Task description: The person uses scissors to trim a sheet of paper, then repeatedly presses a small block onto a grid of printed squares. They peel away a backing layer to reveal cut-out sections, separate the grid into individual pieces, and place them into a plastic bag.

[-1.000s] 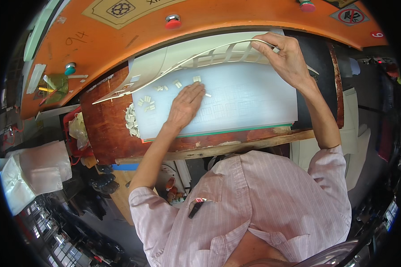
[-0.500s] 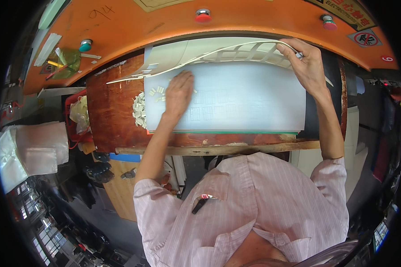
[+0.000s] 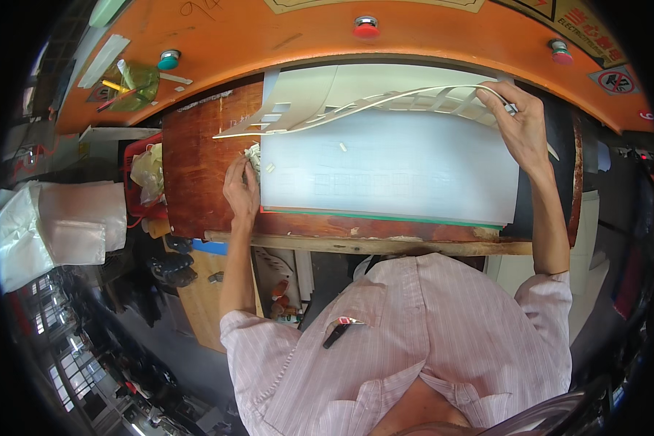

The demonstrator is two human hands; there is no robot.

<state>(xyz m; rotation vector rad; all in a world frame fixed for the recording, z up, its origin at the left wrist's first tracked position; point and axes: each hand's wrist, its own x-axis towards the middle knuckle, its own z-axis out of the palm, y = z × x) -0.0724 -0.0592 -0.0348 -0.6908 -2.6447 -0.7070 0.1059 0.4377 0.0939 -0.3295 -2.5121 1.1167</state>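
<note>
My right hand point(image 3: 517, 120) pinches the right end of a thin, bendy cream sheet point(image 3: 305, 98) with rectangular cut-outs. The sheet's near edge is lifted and bows in a wave above a pale bluish-white sheet point(image 3: 400, 163), which lies flat on the table. At that flat sheet's left edge, my left hand point(image 3: 240, 190) rests with its fingers curved but apart beside a heap of small off-white pieces point(image 3: 253, 154); its fingers cover part of the heap. One loose piece point(image 3: 343, 147) lies on the pale sheet, and a few others sit near its left edge.
Behind the table rises an orange machine front with a red button point(image 3: 366, 27) and a green button point(image 3: 168, 59). A red basket point(image 3: 134, 149) holding plastic bags stands at the table's left. Clear plastic sheets point(image 3: 80, 218) lie farther left.
My left hand has swept left off the pale sheet to the heap, and most of the scattered pieces have left the sheet. My right hand still holds the cream sheet up.
</note>
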